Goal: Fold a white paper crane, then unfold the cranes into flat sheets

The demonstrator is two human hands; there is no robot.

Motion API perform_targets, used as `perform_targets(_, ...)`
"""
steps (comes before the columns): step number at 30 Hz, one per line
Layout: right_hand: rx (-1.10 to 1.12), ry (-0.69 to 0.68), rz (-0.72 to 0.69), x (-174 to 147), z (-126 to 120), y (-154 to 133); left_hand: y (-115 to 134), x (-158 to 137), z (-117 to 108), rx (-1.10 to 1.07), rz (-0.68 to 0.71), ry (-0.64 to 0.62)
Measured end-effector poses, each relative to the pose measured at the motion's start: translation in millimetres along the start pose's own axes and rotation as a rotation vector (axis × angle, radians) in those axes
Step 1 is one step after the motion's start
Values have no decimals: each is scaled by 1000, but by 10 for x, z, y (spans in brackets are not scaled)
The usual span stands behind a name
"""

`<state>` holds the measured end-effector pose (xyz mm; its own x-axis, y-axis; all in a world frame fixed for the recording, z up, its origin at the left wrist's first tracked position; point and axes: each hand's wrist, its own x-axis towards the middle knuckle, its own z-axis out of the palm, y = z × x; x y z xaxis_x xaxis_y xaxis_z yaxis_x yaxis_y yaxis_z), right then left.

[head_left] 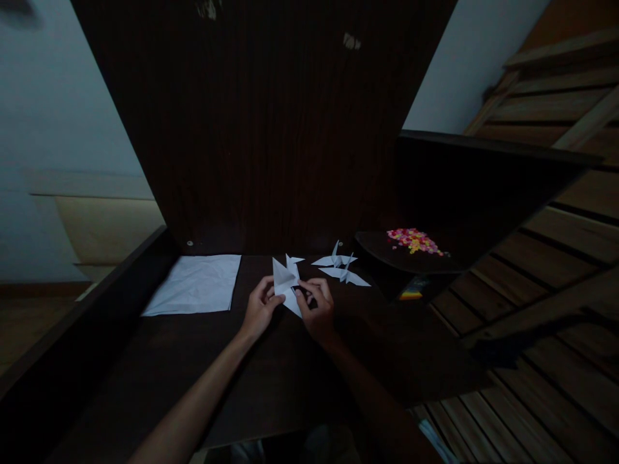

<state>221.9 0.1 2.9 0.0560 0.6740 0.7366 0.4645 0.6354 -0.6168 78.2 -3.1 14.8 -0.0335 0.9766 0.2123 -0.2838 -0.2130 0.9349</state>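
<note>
Between my two hands is a partly folded piece of white paper (285, 277), with pointed flaps rising and one point aimed down toward me. My left hand (261, 306) pinches its left edge between thumb and fingers. On the opposite side my right hand (316, 306) grips the paper, thumb and forefinger at the fold. Just behind the paper shows a small white folded crane (294, 260), partly hidden. Two more paper cranes, a rear one (335, 260) and a front one (345, 275), stand close together beyond my right hand with wings spread.
A stack of white paper sheets (198, 283) lies at the left of the dark desk (271, 380). On a raised corner shelf (377, 248) at right sits a pile of small pink, red and yellow pieces (414, 240). Below it is a rainbow-coloured item (413, 289). A tall dark panel (271, 129) backs the desk.
</note>
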Motion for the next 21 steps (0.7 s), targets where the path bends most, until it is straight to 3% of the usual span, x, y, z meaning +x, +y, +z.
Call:
perform_targets(4, 19, -48, -38, -11, 8, 29, 21, -3, 34, 4, 11, 23)
perform_targets(13, 108, -170, -130, -35, 37, 23, 62, 27, 3, 169, 64, 236)
perform_targets(21, 79, -168, -71, -58, 46, 21, -12, 45, -70, 104, -23, 207)
